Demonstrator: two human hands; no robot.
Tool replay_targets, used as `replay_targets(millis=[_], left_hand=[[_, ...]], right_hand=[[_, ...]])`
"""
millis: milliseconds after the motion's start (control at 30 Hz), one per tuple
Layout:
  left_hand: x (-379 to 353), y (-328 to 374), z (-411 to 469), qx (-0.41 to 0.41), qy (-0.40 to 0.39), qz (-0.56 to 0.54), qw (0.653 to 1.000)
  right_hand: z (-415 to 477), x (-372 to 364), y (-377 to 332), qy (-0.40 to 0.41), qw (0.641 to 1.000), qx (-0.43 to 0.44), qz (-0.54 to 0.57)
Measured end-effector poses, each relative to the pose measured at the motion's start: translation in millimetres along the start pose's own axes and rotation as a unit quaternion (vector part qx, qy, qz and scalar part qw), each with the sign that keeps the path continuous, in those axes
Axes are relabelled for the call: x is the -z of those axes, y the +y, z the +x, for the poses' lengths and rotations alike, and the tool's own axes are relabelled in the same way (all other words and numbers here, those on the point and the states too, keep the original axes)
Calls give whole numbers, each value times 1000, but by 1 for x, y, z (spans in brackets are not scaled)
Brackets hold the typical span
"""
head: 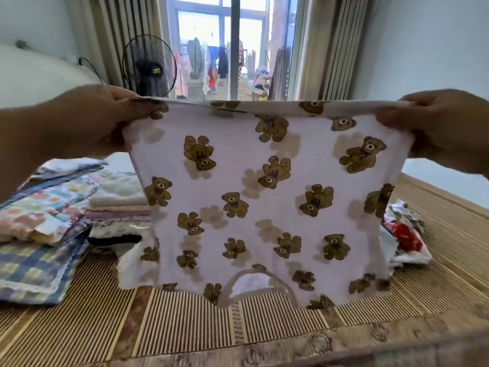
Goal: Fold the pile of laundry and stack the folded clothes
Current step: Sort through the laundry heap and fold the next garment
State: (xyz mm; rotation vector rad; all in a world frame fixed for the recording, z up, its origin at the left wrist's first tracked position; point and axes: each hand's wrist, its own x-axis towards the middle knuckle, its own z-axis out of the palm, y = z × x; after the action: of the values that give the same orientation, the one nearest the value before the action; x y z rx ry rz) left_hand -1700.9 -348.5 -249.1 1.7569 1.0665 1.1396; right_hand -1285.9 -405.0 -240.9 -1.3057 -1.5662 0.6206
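We hold the teddy-bear T-shirt (264, 197) upside down, hem stretched left to right. Our left hand (87, 120) pinches one corner and our right hand (436, 128) the other, with the collar hanging low over the bamboo mat (185, 321). Bare mat lies near us; folded stacks (119, 207) sit left, unfolded clothes (407, 234) right.

Pale teddy-bear shirt (267, 197), stretched wide with neckline down, lower edge meeting the woven mat (185, 327); left hand (87, 120) pinches its upper left corner, right hand (436, 128) its upper right. Left of the shirt: stack of folded clothes (119, 207). Right of it, partly hidden: crumpled red-and-white garment (404, 234); behind it: black fan (148, 66).
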Motion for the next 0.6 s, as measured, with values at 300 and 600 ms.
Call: replay_targets(millis=[300,600], left_hand=[[-31,-88,60,166,47,123,977],[-121,-251,139,295,65,220,928]], right_hand=[[62,-59,90,-17,984,-166,60],[117,-161,286,41,935,-352,8]])
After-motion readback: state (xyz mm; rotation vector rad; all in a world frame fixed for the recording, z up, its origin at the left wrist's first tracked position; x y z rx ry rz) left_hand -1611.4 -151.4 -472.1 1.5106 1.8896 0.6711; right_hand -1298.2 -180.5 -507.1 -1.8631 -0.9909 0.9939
